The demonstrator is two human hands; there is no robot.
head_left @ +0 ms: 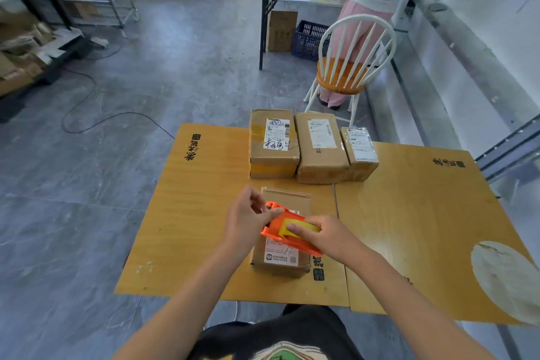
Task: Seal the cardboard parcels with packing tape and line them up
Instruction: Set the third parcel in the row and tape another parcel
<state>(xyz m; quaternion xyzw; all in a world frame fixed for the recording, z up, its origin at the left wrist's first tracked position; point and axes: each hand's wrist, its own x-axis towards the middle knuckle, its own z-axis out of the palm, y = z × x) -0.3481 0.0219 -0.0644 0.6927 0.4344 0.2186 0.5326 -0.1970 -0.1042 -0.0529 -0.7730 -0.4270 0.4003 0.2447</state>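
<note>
Our right hand clasped the dispenser, our left hand pinched its front; we needed to draw tape taut over the parcel.

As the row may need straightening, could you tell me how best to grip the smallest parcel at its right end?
Probably from above, pinching the smallest parcel by its near and far ends: both stand free, but its left side abuts the middle parcel.
</note>
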